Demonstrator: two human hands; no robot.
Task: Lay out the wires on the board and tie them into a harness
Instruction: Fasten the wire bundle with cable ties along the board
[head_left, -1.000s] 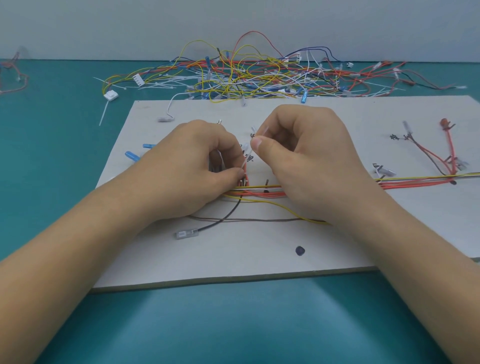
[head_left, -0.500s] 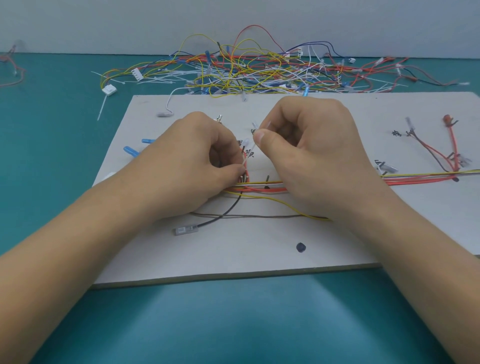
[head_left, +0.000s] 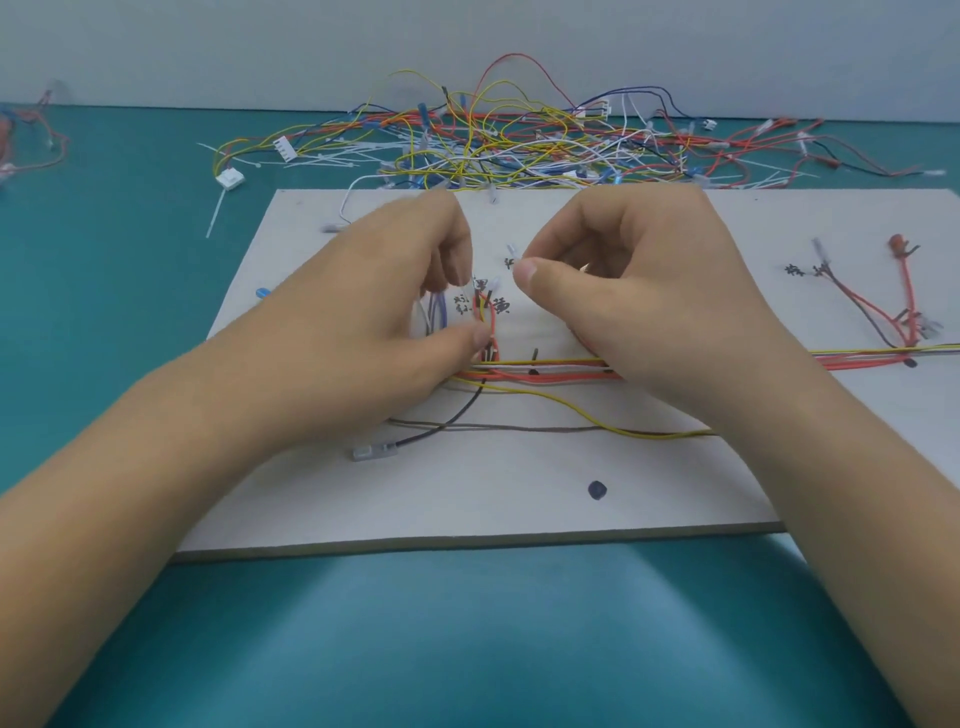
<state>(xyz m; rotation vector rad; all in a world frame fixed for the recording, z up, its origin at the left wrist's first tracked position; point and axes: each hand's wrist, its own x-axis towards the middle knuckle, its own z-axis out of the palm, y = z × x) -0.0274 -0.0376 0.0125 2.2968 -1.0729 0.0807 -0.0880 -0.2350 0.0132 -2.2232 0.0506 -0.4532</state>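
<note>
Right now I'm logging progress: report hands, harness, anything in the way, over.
Left hand pinches upturned wire branch. Right hand pinches white strip, likely cable tie. Wire bundle flat along board. Loose yellow wire strays below bundle.

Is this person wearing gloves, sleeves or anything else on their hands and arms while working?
No. Both the left hand and the right hand are bare, with no gloves, rings or tape showing. The left forearm and right forearm are bare too: no sleeve, watch or wristband shows. The thumbnails are short and unpainted.

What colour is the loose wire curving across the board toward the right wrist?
The loose wire is yellow, clearest in head view.
</note>
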